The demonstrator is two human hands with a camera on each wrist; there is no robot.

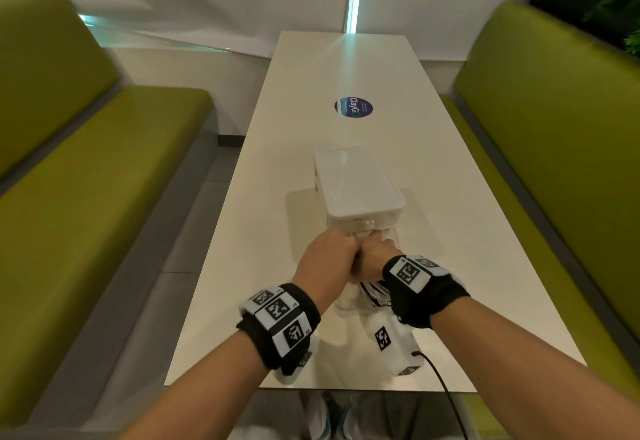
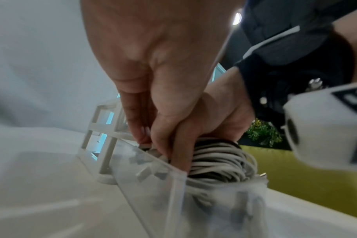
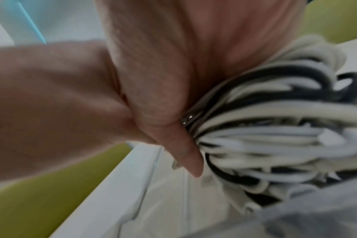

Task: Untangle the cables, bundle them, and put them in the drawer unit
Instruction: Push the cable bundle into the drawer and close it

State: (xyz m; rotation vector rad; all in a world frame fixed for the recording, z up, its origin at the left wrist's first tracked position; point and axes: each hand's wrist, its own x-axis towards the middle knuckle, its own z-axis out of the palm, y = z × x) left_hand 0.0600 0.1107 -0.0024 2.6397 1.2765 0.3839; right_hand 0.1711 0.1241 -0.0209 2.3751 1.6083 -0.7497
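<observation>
My right hand (image 3: pixel 153 80) clamps the coiled bundle of white and black cables (image 3: pixel 265 128) so it can't spring loose, easing it into the pulled-out clear drawer (image 2: pixel 153 185) at 6 o'clock of the white drawer unit (image 1: pixel 360 187) on the counter (image 1: pixel 467 232), while my left hand (image 1: pixel 329 252), fingers curled, pinches the drawer's rim.

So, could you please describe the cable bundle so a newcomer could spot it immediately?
On the long white table stands a white drawer unit. In its pulled-out translucent drawer, under both hands, lies the cable bundle: looped white and black cords, the only striped thing there.
</observation>
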